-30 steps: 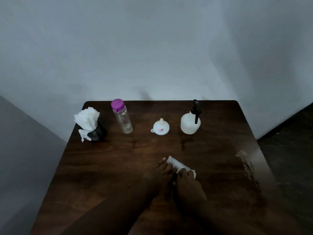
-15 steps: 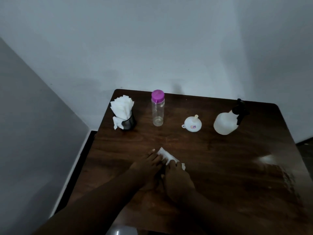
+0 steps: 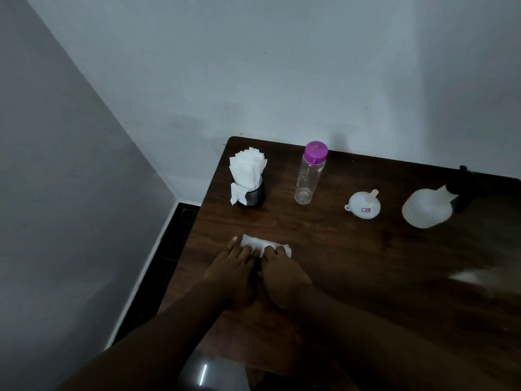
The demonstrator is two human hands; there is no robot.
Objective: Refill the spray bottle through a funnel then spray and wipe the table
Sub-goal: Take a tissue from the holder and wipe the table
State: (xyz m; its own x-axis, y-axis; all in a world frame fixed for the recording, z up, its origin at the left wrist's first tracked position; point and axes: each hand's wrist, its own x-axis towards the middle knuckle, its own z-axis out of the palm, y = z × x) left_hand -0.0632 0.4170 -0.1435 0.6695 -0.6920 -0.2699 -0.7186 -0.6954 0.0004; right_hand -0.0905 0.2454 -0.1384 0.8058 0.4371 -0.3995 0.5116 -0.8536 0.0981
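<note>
While your two hands lay side by side on the dark worktop [image 3: 366,277], both pressed down on one white tissue [image 3: 263,244]. Your left hand [image 3: 235,263] had its fingers spread flat over the tissue's left part, and your right hand [image 3: 282,270] had its fingers bent onto the right part; neither closed round it. The tissue sat near the worktop's left edge, with bare wood between it and the row behind. In that row, from left, stood a mesh cup [image 3: 253,195] of folded tissues close to the far-left corner, a clear bottle [image 3: 308,176] with a purple cap, a white funnel [image 3: 363,206] resting mouth down, and the spray bottle [image 3: 428,204], well apart from your hands towards the far right. To your right the worktop lay open, with a pale glare patch [image 3: 468,276] on it.
</note>
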